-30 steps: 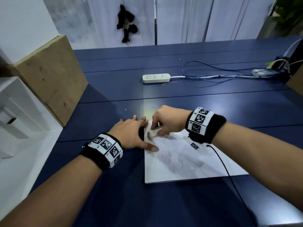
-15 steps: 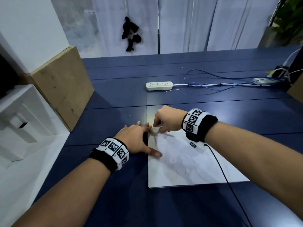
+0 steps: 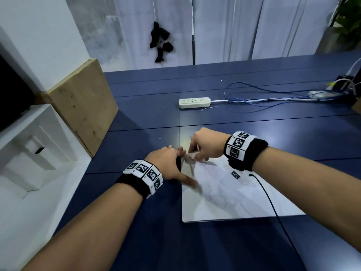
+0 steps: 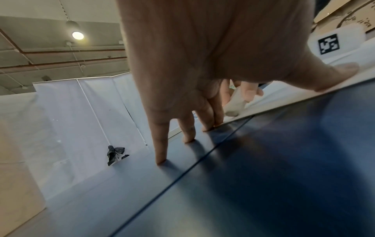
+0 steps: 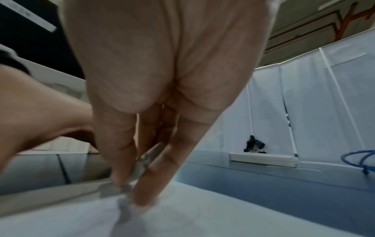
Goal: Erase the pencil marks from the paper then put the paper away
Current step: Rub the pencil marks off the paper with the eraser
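Left hand [image 3: 169,165] presses flat, thumb on the paper [image 3: 230,194]; right hand [image 3: 205,143] pinches a mostly hidden white eraser [image 4: 233,105]. Pencil marks too faint to read.

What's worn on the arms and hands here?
Both forearms are bare, no sleeves or gloves. Each wrist carries a black fabric band: left band, right band, each wrapped with white square tiles printed with black fiducial markers. A thin black cable trails from under the right band towards the wearer. No rings or watch visible.
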Tool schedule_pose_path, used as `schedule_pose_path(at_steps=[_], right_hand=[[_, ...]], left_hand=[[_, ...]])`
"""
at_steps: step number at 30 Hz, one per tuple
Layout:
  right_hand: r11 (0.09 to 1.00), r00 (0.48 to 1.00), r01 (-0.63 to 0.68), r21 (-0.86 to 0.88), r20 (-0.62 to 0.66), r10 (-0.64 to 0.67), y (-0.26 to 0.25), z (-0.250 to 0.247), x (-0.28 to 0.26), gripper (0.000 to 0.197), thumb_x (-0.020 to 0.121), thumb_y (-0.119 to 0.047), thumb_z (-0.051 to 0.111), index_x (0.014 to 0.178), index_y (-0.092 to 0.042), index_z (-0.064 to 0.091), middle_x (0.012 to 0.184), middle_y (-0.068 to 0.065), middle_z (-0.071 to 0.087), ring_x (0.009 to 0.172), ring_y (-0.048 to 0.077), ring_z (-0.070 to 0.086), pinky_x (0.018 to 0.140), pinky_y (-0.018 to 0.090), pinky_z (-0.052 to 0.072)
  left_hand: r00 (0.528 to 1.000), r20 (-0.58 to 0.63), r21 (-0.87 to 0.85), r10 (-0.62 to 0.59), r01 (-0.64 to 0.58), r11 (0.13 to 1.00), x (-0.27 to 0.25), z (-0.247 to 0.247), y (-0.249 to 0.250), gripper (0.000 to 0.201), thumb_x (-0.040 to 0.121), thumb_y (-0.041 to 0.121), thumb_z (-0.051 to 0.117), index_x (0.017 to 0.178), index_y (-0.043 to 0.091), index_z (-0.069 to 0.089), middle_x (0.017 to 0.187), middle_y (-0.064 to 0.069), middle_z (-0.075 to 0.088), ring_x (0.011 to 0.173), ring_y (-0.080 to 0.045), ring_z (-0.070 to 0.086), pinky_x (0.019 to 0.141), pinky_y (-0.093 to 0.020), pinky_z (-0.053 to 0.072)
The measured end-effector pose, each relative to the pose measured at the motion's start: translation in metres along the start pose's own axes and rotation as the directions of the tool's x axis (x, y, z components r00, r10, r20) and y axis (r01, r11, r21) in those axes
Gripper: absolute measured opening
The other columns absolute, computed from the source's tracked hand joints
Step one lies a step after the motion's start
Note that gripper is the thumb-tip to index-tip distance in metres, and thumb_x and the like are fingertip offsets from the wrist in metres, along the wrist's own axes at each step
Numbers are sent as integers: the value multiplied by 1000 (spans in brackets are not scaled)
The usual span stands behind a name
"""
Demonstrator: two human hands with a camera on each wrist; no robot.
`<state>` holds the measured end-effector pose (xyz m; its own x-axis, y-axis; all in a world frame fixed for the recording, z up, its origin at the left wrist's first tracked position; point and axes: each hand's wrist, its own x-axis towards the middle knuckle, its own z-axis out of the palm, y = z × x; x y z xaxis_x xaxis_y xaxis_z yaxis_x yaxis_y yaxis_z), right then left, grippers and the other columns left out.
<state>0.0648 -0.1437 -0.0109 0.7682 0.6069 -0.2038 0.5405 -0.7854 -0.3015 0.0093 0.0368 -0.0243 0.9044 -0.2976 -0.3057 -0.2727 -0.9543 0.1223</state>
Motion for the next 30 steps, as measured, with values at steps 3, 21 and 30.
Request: schedule_pose_path(at_steps=[3, 21, 30], right_hand=[[1000, 995, 27, 1, 93, -27, -3, 4, -14, 20, 78, -21, 72, 97, -26, 77, 63, -16, 67, 58, 7, 70, 61, 17, 52], [993, 999, 38, -114, -12, -39, 9, -2, 15, 29, 75, -23, 71, 104, -25, 77, 88, 0, 75, 80, 20, 68, 70, 25, 49], [995, 990, 84, -48, 113, -78, 8, 4, -6, 26, 73, -29, 68, 98, -28, 75, 71, -5, 72, 65, 11, 69, 65, 23, 55]], left_hand=[[999, 49, 68, -2, -2, 998, 0, -7, 2, 120, 47, 88, 72, 149, 35, 39, 148, -2, 47, 131, -23, 47, 98, -39, 47], [998, 55, -34, 15, -13, 999, 1, -9, -3, 119, 49, 73, 85, 149, 28, 39, 151, -6, 42, 138, -25, 40, 109, -39, 42], [999, 51, 19, -9, 8, 1000, 5, -5, -5, 127, 39, 85, 78, 148, 34, 36, 152, -2, 42, 138, -22, 41, 104, -40, 44]])
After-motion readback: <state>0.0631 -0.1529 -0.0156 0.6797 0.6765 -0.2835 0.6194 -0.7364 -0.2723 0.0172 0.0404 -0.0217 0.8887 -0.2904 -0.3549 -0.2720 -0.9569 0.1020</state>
